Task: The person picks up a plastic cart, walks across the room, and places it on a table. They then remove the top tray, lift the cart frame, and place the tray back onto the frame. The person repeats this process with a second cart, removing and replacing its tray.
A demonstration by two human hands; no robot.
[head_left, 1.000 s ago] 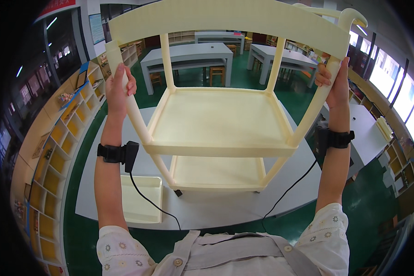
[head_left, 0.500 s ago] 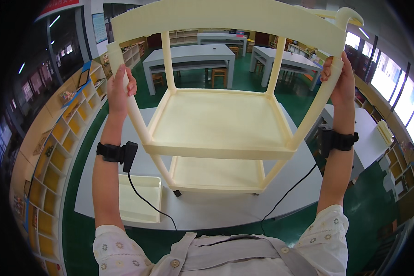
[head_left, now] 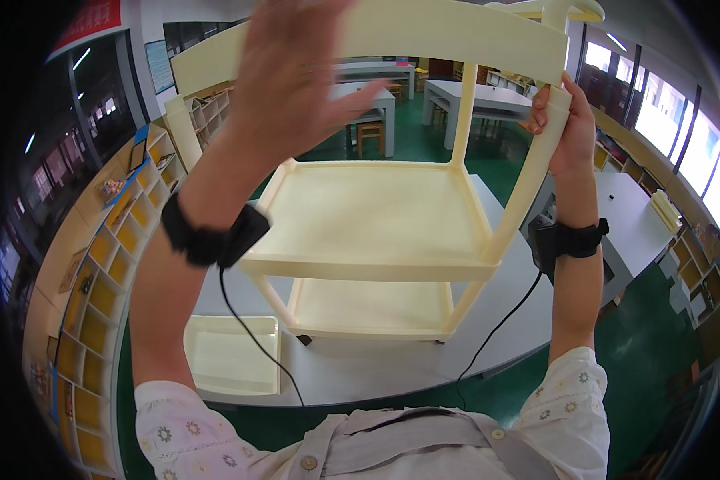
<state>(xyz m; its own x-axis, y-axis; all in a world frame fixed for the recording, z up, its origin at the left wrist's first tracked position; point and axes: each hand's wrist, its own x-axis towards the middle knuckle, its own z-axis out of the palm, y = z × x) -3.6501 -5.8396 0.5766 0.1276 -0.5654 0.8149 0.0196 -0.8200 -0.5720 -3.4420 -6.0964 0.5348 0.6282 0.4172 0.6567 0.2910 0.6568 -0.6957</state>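
The cream plastic cart (head_left: pixel 368 216) is the reference for all positions. The right hand (head_left: pixel 568 132) is closed around the cart's front right post (head_left: pixel 524 192), just below the top tier (head_left: pixel 456 34); the fingers wrap the inner side of the tube. The left hand (head_left: pixel 292 84) is raised in front of the cart's top tier, left of centre, with the thumb extended to the right; it is unclenched, motion blur obscures the fingers, and contact with the tier cannot be determined. The front left post (head_left: pixel 184 136) stands to the left of that hand, apart from it. The cart is upright between the forearms, its middle and lower shelves below the level of both hands, its casters above a grey table (head_left: pixel 336 388). At the cart's top right corner is a curved handle (head_left: pixel 570 10). A shallow cream tray (head_left: pixel 232 356) lies on the table, near the cart's lower left corner, open side up, inner floor exposed. Well left of the cart, a shelving unit (head_left: pixel 96 280) has yellow-backed compartments; some hold small items, too small to identify.
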